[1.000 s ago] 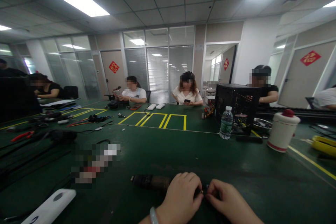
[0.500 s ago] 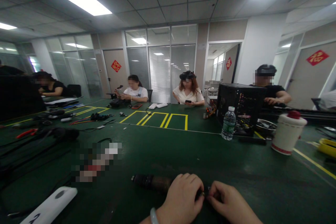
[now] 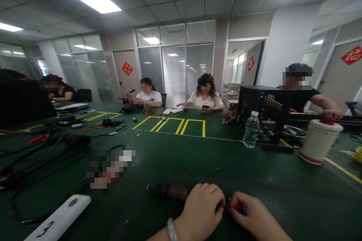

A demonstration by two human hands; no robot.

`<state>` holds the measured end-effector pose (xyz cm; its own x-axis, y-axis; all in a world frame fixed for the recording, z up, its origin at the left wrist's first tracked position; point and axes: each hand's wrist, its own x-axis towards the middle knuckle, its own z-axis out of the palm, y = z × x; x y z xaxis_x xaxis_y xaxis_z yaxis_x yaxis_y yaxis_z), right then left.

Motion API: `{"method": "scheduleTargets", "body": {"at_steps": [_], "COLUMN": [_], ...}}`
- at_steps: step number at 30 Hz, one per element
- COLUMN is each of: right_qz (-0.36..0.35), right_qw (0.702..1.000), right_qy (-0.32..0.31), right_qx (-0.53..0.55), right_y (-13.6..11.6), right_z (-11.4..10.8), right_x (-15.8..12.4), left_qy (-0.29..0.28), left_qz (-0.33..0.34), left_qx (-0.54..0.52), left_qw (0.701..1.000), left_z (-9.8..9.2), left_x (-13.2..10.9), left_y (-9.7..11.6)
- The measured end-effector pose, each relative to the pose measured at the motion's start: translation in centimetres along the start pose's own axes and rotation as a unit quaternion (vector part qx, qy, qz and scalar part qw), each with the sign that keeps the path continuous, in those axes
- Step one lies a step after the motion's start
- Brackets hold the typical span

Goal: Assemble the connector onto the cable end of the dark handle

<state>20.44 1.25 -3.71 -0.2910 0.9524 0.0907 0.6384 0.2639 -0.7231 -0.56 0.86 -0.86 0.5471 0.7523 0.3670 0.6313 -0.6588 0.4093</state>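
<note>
My left hand [image 3: 201,211], with a pale bangle [image 3: 172,229] on its wrist, closes around the end of a dark cylindrical part [image 3: 166,192] lying along the green table. The part is black and brownish, and its far end points left. My right hand [image 3: 247,214] pinches at a small metal tip [image 3: 223,205] right where the fingers of both hands meet. Most of that tip is hidden by my fingers. Its exact shape is too small to tell.
A white bar marked with a numeral [image 3: 60,218] lies at lower left beside a pixelated object [image 3: 110,169]. Cables and tools [image 3: 68,141] spread left. A black mesh case [image 3: 263,113], water bottle [image 3: 251,130] and white red-lidded jar [image 3: 319,141] stand right. Several co-workers sit around the table.
My hands stay together on the same part, with small finger shifts. The whole view has drifted and tilted slightly. The co-worker at right has leaned, reaching an arm toward the jar side.
</note>
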Motion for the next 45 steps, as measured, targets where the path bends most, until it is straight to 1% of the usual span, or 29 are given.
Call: {"method": "scheduleTargets", "body": {"at_steps": [6,14,23,28,34,39,45], "right_qz": [0.000,0.001,0.011,0.016,0.009,0.016,0.026], "right_qw": [1.000,1.000,0.999,0.999,0.999,0.998,0.998], "right_qy": [-0.014,-0.027,-0.050,-0.051,-0.048,-0.057,-0.056], "right_qx": [-0.014,-0.012,0.012,0.003,-0.012,-0.003,-0.001], "right_y": [0.4,0.9,1.5,1.5,1.7,2.0,1.3], "right_z": [0.0,0.1,0.1,0.1,0.1,0.2,0.1], "right_x": [0.2,0.3,0.5,0.5,0.4,0.5,0.5], "left_qy": [0.003,0.002,-0.004,-0.013,-0.018,-0.037,-0.032], "left_qz": [0.004,-0.013,0.008,0.017,-0.019,-0.015,0.000], "left_qx": [0.015,0.020,0.016,0.019,0.015,0.014,0.012], "left_qw": [1.000,1.000,1.000,1.000,1.000,0.999,0.999], "left_z": [-0.2,-0.1,-0.2,-0.2,-0.4,-0.6,0.2], "left_x": [-0.1,-0.1,0.2,0.1,0.2,0.3,0.5], "left_y": [-0.1,-0.2,-0.7,-0.7,-0.5,-0.5,-1.3]}}
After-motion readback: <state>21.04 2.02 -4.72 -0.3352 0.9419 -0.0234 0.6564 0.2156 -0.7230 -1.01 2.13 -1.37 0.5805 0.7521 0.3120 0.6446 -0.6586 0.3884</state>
